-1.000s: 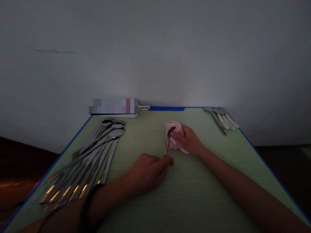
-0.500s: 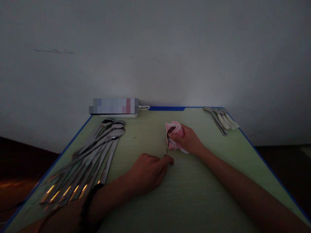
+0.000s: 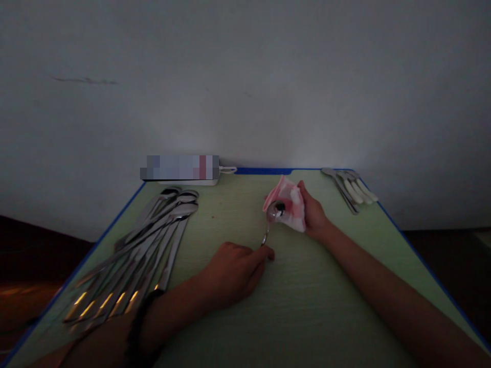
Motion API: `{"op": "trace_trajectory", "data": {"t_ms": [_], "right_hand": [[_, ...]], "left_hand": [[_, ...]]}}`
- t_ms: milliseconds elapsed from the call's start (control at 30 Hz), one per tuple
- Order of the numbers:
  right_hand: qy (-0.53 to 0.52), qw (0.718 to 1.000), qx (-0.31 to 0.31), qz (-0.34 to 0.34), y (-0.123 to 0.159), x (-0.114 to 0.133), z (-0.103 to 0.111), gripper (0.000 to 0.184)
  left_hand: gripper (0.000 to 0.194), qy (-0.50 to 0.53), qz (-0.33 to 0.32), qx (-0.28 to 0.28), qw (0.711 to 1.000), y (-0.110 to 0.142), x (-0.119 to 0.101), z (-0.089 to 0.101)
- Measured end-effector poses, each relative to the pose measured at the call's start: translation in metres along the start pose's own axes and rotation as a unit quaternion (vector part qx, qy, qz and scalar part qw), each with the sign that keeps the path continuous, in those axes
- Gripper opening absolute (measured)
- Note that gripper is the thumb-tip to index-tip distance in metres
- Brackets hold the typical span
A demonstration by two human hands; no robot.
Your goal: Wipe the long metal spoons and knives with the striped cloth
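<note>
A metal spoon (image 3: 273, 211) points away from me, its handle gripped in my left hand (image 3: 240, 271) above the middle of the table. The lower handle is hidden in that fist. Behind the bowl of the spoon spreads a pink and white cloth (image 3: 294, 200). My right hand (image 3: 312, 212) is closed on the cloth from its right side; most of those fingers are behind the fabric. The bowl's shiny face is uncovered and lies in front of the cloth; whether they touch, I cannot tell.
On the left of the green table (image 3: 307, 306) lies a pile of long-handled metal spoons (image 3: 153, 240). Several utensils (image 3: 347, 189), some white-handled, lie at the far right corner. A blurred-out box (image 3: 180, 171) stands at the back left, against the wall (image 3: 245, 76).
My right hand has moved slightly right and away from the spoon's bowl, its thumb no longer pressing on it. The cloth has opened out behind the bowl. My left hand stays put.
</note>
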State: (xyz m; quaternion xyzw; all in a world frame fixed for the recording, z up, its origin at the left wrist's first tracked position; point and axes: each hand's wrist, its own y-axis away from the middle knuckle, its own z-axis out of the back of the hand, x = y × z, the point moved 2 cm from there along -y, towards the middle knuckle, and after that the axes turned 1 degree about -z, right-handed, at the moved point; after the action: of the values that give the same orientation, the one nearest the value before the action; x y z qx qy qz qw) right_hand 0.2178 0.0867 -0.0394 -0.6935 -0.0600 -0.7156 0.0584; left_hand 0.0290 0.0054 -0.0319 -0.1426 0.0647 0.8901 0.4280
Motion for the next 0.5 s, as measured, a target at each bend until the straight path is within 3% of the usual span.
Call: {"op": "trace_trajectory", "data": {"t_ms": [100,167,300,500], "right_hand": [[-0.139,0.986,0.053,-0.069,0.001,0.002,-0.003,0.065],[-0.174,0.977,0.077,-0.098,0.005,0.003,-0.007,0.062],[-0.176,0.97,0.116,-0.121,0.015,0.005,-0.014,0.059],[-0.167,0.969,0.155,-0.097,0.02,0.004,-0.018,0.035]], "left_hand": [[0.022,-0.002,0.002,0.006,1.0,0.0,-0.001,0.001],[0.023,-0.001,0.003,0.01,1.0,-0.001,-0.001,0.002],[0.023,0.007,0.008,0.011,1.0,-0.001,-0.002,0.003],[0.023,0.008,0.002,-0.001,1.0,0.0,-0.002,0.001]]}}
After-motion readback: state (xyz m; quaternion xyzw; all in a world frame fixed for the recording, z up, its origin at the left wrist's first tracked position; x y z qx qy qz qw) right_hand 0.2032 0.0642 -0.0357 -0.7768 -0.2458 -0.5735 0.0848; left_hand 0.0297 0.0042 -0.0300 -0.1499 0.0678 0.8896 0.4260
